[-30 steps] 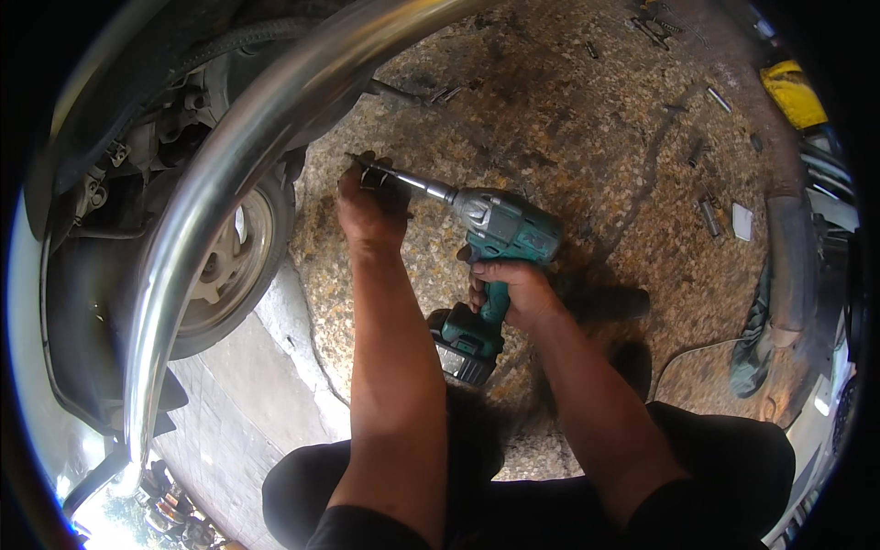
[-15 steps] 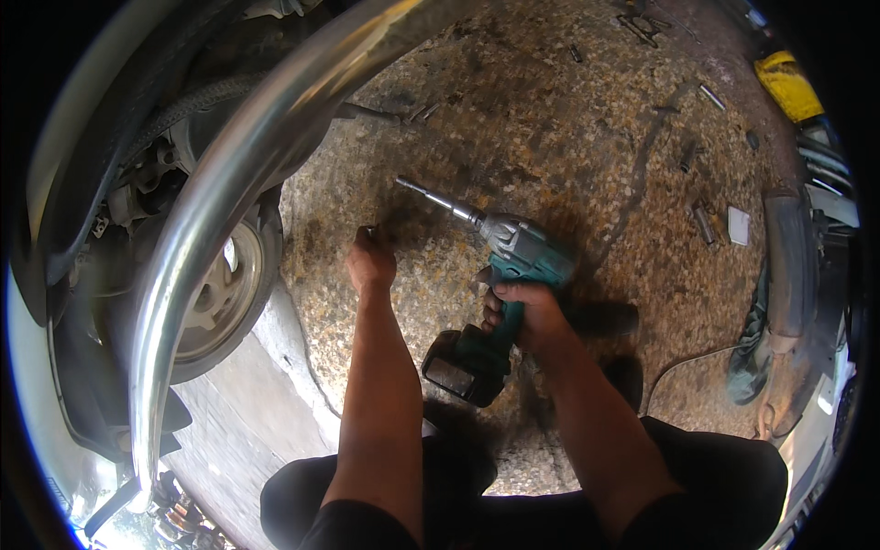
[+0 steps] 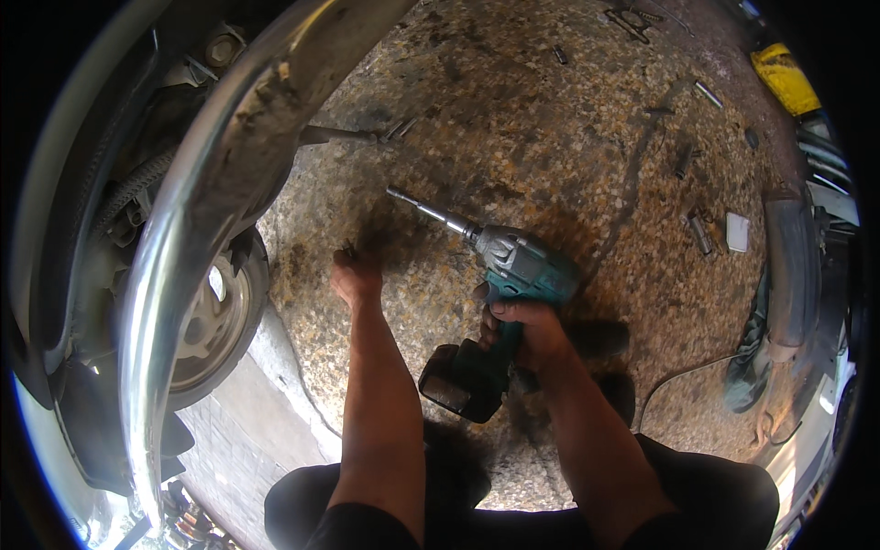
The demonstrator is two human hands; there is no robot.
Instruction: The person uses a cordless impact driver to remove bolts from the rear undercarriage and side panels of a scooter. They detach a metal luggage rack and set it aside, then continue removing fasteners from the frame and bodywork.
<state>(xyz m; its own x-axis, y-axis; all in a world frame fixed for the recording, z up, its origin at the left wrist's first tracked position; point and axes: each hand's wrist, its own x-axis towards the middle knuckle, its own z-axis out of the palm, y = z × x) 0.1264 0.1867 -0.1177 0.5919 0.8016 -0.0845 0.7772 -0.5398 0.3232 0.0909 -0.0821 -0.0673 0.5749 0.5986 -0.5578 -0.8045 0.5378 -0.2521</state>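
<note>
My right hand (image 3: 524, 328) is wrapped round the grip of a teal and grey cordless impact wrench (image 3: 527, 270). A long silver socket extension (image 3: 431, 211) sticks out of its nose toward the upper left, and a black battery (image 3: 463, 380) sits at the foot of the grip. To the left, my left hand (image 3: 356, 278) is closed, with a small dark piece showing at its fingertips; what that piece is I cannot make out. This hand is apart from the wrench, over the stained speckled floor.
A shiny curved metal bar (image 3: 151, 321) arches along the left, with a vehicle wheel (image 3: 206, 335) behind it. Loose sockets (image 3: 699, 231), a white card (image 3: 737, 232) and a silver rod (image 3: 708, 93) lie on the floor at right. A yellow object (image 3: 786, 81) is at the far right.
My left hand has moved slightly left and down. The wrench stays in my right hand and has shifted a little downward. The metal bar and wheel appear farther left as the view moves.
</note>
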